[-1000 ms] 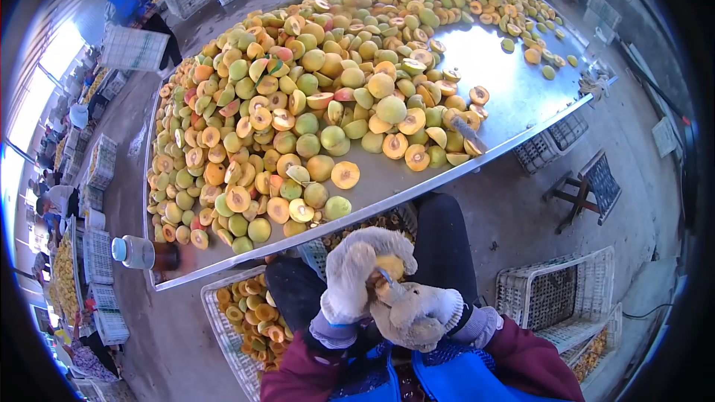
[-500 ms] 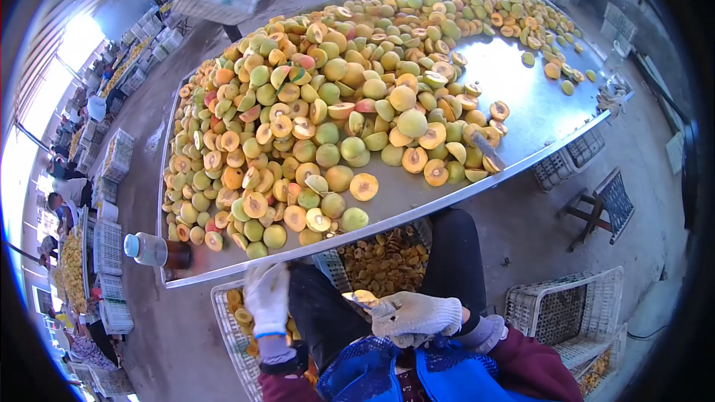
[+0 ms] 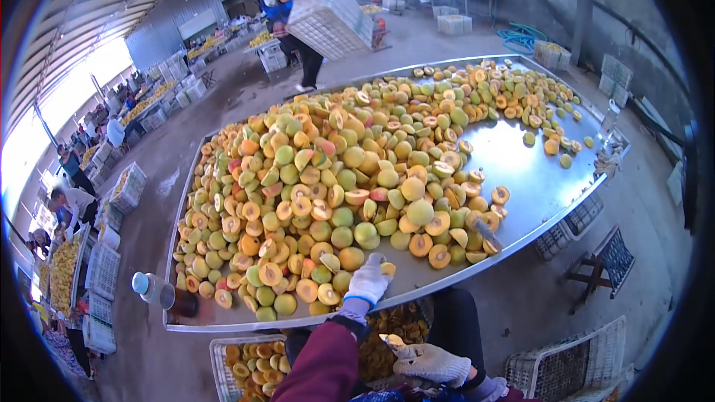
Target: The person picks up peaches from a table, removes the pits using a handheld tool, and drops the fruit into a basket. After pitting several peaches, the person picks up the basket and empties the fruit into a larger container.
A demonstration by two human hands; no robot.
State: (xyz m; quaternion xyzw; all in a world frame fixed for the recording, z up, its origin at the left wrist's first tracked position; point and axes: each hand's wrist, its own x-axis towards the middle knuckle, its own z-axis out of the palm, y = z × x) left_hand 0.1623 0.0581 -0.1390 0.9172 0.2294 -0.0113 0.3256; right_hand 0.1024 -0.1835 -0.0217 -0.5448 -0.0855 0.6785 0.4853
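My left hand (image 3: 369, 281), in a whitish glove, reaches over the near edge of the metal table (image 3: 417, 283), its fingers closed around a yellow fruit half (image 3: 387, 269). Behind it lies a large heap of whole and halved green, yellow and orange fruit (image 3: 298, 201). My right hand (image 3: 432, 363), also gloved, is low over my lap, closed on a small tool whose tip shows beside a pale fruit piece (image 3: 392, 340). Below the table, a crate (image 3: 220, 372) holds fruit halves, and dark fruit pieces (image 3: 383, 327) lie between my legs.
A jar (image 3: 160, 292) stands at the table's left corner. A knife-like tool (image 3: 485, 234) lies near its front edge. A person (image 3: 287, 11) carries a white crate (image 3: 333, 21) behind the table. A stool (image 3: 607, 264) and an empty crate (image 3: 566, 365) stand right.
My left hand has moved from my lap, past the left crate, up to the table. The view has tilted upward. The person with the crate has moved rightward. My right hand stays low.
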